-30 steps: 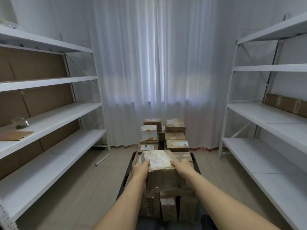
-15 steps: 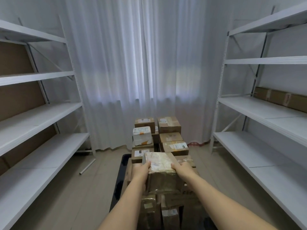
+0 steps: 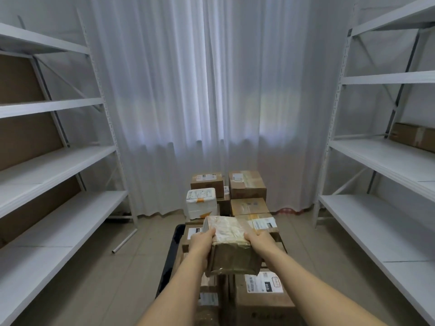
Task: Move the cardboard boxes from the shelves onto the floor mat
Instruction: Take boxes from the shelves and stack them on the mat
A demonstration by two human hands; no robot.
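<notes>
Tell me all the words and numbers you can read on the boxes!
"010", printed sideways in white on a black patch: label of the near box below the held box.
Labels on the white box, the far boxes and the box beside the right hand: too blurred to read.
Shelf box: no readable print.

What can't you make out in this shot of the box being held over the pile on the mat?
- Floor mat, head view: only its dark left edge shows; the stacked boxes cover the rest.
- Held box: its underside is hidden, so whether it rests on the pile cannot be told.
- Label on the near box: print too small to read.
- Box on the right shelf: cut off by the frame edge.
- Both hands' fingers: mostly hidden behind the box.
</notes>
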